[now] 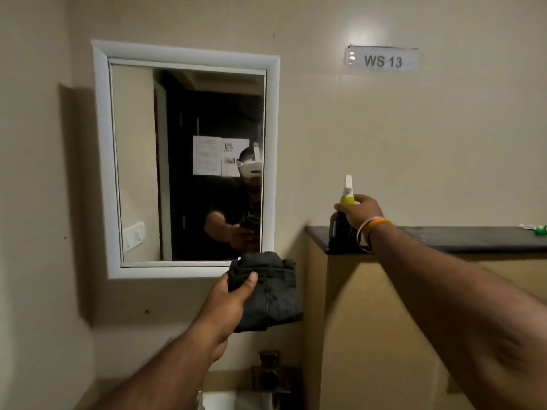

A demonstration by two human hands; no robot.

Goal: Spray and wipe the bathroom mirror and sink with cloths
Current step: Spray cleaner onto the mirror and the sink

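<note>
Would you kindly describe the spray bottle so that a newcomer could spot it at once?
Start at the white-framed mirror and look right to the dark ledge under the WS 13 sign. At the ledge's left end stands the spray bottle, gripped by the right hand. Its dark body, yellow collar and white nozzle set it apart.

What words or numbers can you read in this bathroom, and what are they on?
"WS 13": on the clear plaque on the wall, up and right of the mirror.
Papers reflected in the mirror: print too small and blurred to read.
Spray bottle under the right hand: its label is dark, nothing readable.
Dark cloth in the left hand: no text.
</note>
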